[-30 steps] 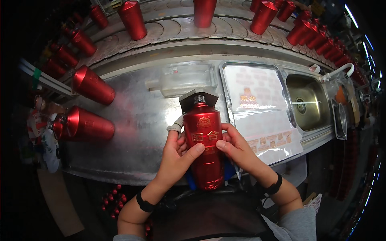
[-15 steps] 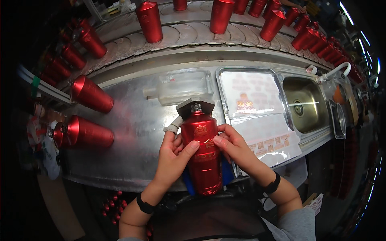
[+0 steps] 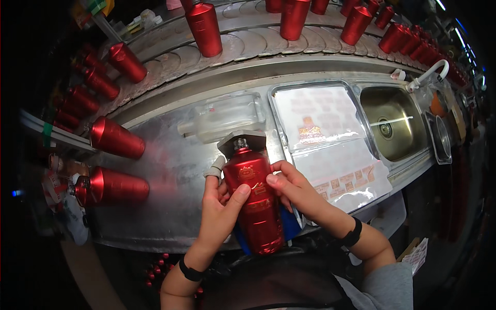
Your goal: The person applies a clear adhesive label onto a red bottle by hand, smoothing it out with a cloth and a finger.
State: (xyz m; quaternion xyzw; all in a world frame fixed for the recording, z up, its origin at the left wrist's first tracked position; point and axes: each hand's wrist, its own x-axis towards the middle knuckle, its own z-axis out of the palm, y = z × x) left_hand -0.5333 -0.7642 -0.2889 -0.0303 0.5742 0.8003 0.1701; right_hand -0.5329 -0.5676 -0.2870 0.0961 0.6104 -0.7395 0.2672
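Observation:
A red metallic bottle (image 3: 262,223) with gold decals on its front lies tilted before me, its neck pointing away. My left hand (image 3: 218,204) is closed on its left side, thumb on the front; a pale wrap covers one fingertip. From the right, my right hand (image 3: 297,190) grips the same bottle, its thumb near the gold marks. The neck sits at a dark angled holder (image 3: 254,139), and a blue pad (image 3: 291,225) shows beneath the bottle. Right of my hands, printed decal sheets (image 3: 336,155) lie on a metal tray (image 3: 275,103).
Beyond the holder lies a clear glass bottle (image 3: 227,118). Two red bottles (image 3: 116,138) lie on the metal worktop (image 3: 170,217) at left. A sink (image 3: 390,124) with a white tap (image 3: 431,72) is at right. Several red bottles stand along the conveyor (image 3: 248,44) behind.
My view has turned a little, shifting the whole scene. Bottles on the conveyor appear displaced. Both hands keep nearly the same hold on the red bottle.

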